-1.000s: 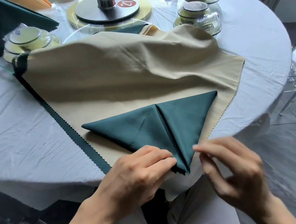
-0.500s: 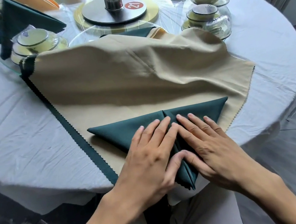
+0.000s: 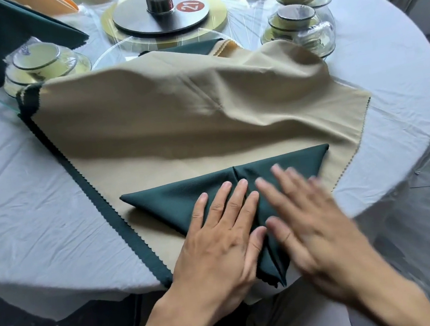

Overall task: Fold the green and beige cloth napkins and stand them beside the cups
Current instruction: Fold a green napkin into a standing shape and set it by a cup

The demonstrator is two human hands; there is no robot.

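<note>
**Green napkin pressed into a triangle, standing still to come**

The green napkin point(image 3: 213, 193) lies folded into a downward-pointing triangle on the near part of the spread beige napkin point(image 3: 187, 116), its tip reaching the worktop point(image 3: 17, 192) edge closest to the person. The left hand point(image 3: 220, 245) lies flat on the left flap of the green napkin, fingers point(image 3: 226, 197) straight and together, pressing and gripping nothing. The right hand point(image 3: 309, 221) is motion-blurred over the right flap, its fingers extended and spread; it too appears to hold nothing, though whether it presses the cloth or skims just above it cannot be told.

As a judgement, the task is in its middle: the green napkin has its two side flaps brought to a centre seam and is being creased, but it is not yet stood up. The beige napkin beneath it is unfolded and rumpled at its far side. Beyond the beige napkin, wrapped cups point(image 3: 36, 58) wait; to the far left of them another green napkin point(image 3: 21, 32) already stands.
</note>
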